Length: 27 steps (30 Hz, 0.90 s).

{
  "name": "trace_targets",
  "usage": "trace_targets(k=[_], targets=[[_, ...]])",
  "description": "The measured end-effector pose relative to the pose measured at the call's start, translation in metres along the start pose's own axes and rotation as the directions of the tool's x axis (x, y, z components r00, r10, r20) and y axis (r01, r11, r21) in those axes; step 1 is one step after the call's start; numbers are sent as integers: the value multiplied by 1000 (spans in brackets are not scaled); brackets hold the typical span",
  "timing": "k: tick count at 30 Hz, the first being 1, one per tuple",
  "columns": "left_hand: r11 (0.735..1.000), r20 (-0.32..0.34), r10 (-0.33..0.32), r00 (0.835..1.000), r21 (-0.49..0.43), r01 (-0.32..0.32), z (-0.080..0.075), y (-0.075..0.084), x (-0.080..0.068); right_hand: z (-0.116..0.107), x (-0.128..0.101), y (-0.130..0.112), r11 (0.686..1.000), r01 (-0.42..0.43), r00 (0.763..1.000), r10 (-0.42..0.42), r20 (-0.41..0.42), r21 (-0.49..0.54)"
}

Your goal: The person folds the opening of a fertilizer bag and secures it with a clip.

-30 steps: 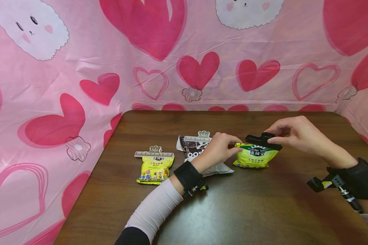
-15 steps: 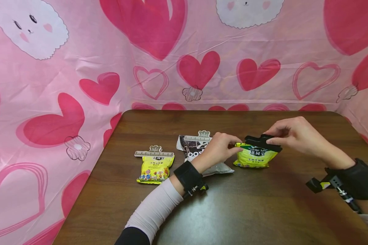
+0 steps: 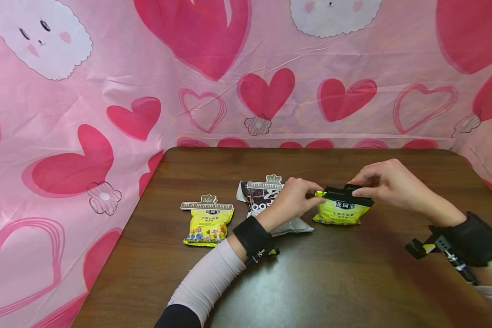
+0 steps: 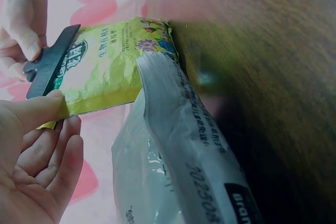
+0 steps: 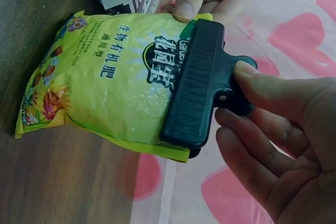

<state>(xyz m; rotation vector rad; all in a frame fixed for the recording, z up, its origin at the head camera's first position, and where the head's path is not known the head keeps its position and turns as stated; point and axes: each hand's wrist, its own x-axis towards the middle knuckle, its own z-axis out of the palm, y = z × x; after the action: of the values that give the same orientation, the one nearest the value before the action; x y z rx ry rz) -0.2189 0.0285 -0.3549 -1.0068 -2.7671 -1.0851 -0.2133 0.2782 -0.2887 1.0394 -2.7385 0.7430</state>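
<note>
A yellow fertilizer bag (image 3: 339, 214) stands upright on the table at the right in the head view. My left hand (image 3: 297, 198) pinches its top left corner between thumb and fingers. My right hand (image 3: 387, 184) holds a black bag clip (image 5: 197, 85) by its handles, thumb on one side and fingers on the other. The clip's long bar lies across the bag's top edge, over part of the printed label. In the left wrist view the clip reaches almost to my left thumb.
Left of my hands lies a second yellow bag (image 3: 207, 228) with a silver clip (image 3: 207, 206). Between them, a black and grey bag (image 3: 295, 226) with another silver clip (image 3: 266, 183) lies partly under my left wrist. A pink heart-print cloth (image 3: 311, 54) hangs behind the brown table (image 3: 311, 282).
My right hand has shifted slightly left and down with the black clip, which now sits lower over the bag's top and label. My left hand has stayed at the corner.
</note>
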Motion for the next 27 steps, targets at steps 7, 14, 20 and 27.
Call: trace_targets(k=[7, 14, 20, 27], targets=[[1000, 4, -8, 1000, -18, 9, 0, -1, 0, 1, 2, -1, 1000, -2, 1000, 2, 16, -7], [1000, 9, -8, 1000, -3, 8, -1, 0, 0, 5, 2, 2, 1000, 14, 1000, -14, 22, -9], [1000, 13, -10, 1000, -9, 10, 0, -1, 0, 5, 2, 3, 1000, 6, 1000, -6, 31, -1], [1000, 20, -12, 1000, -18, 13, 0, 0, 0, 4, 2, 1, 1000, -16, 999, 16, 52, 4]])
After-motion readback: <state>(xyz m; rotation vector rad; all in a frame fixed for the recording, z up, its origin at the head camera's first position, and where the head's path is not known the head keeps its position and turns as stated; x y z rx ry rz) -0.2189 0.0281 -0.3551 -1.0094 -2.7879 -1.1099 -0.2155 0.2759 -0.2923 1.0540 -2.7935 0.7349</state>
